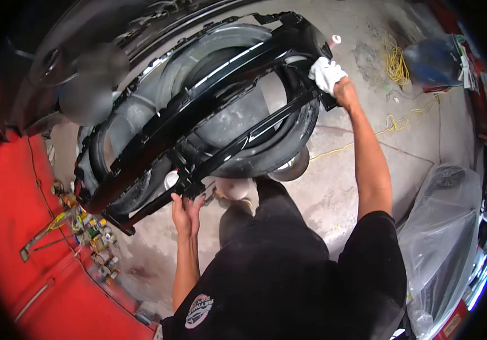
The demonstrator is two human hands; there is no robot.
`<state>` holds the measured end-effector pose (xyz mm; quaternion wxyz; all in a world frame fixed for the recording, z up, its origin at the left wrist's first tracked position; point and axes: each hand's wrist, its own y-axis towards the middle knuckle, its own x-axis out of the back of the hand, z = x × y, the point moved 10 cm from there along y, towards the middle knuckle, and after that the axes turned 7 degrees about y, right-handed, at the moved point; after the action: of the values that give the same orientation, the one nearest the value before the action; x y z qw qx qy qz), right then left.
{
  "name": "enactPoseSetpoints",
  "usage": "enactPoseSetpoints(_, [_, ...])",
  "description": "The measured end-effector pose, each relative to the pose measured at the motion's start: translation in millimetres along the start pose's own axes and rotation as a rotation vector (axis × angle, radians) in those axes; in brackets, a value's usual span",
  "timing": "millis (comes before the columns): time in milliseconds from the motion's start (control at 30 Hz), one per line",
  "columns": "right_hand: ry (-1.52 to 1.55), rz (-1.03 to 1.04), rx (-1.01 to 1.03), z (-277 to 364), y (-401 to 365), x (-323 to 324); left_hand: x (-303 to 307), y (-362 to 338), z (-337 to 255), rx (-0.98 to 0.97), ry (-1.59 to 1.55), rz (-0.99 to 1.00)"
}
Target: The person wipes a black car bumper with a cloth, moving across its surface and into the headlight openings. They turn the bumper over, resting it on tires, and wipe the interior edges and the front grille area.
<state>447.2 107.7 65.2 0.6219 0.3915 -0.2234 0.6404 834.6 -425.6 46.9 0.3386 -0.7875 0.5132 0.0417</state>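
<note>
A long glossy black car bumper (167, 122) with slots and brackets along its edges lies at a slant across stacked tires (229, 161). At its upper right end, my right hand (343, 90) is closed around a crumpled white cloth (326, 73), which presses against the black plastic. My left hand (188, 211) is raised to a bracket on the bumper's lower edge. Its fingers are stretched and apart, with the tips at the bracket; whether they bear any weight cannot be told.
Red panels (5, 215) run along the left, beside several small cans and bottles (99, 238). A yellow cord (396, 62) lies on the concrete floor near a dark blue bin (433, 61). Clear plastic sheeting (445, 226) covers something at the right. A dark car stands behind the bumper.
</note>
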Motion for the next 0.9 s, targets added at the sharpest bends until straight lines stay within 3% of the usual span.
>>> enactPoseSetpoints(33, [-0.112, -0.025, -0.100, -52, 2, 0, -3, 4, -1, -0.007, -0.003, -0.012])
enactPoseSetpoints(100, [-0.314, 0.269, -0.098, -144, -12, -21, -3, -2, -3, 0.005, -0.036, -0.087])
enactPoseSetpoints(133, [-0.394, 0.170, -0.042, -131, -29, -2, -4, -3, -5, -0.005, -0.022, -0.073])
enactPoseSetpoints(167, [-0.397, 0.198, -0.180, -135, -34, 11, -5, -2, -5, -0.010, -0.009, -0.056])
enactPoseSetpoints(200, [-0.175, 0.147, -0.354, -112, -38, 34, -2, -2, -3, 0.005, -0.019, -0.073])
enactPoseSetpoints(267, [0.045, -0.068, -0.369, -40, -40, 60, -5, -2, -6, 0.020, -0.014, -0.069])
enactPoseSetpoints(300, [0.064, -0.032, -0.352, -22, -46, 33, -4, -3, -6, 0.026, -0.018, -0.080])
enactPoseSetpoints(367, [0.116, -0.058, -0.078, 28, -55, -12, -5, -3, -8, 0.013, -0.034, -0.085])
enactPoseSetpoints(433, [0.147, -0.233, 0.131, 147, -96, -63, -13, -5, -14, 0.017, -0.044, -0.094])
enactPoseSetpoints(500, [-0.142, -0.132, 0.278, 252, -136, -97, -9, -4, -13, 0.015, -0.039, -0.085])
enactPoseSetpoints(567, [0.002, 0.064, 0.208, 326, -155, -111, -3, -5, -10, -0.004, -0.041, -0.106])
enactPoseSetpoints(633, [-0.033, 0.289, 0.422, 382, -174, -136, -2, -3, -7, 0.016, -0.052, -0.113])
enactPoseSetpoints(700, [0.150, 0.607, 0.635, 440, -205, -157, 3, -9, -7, 0.025, -0.081, -0.145])
enactPoseSetpoints(733, [0.262, 0.648, 0.582, 453, -208, -154, 10, -10, -7, -0.022, -0.098, -0.143])
enactPoseSetpoints(800, [0.172, 0.231, 0.568, 435, -179, -127, 31, -15, -3, -0.033, -0.199, -0.153])
enactPoseSetpoints(833, [0.334, 0.255, 0.266, 420, -149, -110, 33, -24, -16, -0.014, -0.218, -0.126])
enactPoseSetpoints(900, [0.554, 0.099, 0.050, 395, -125, -83, 62, -37, -15, 0.033, -0.357, -0.158])
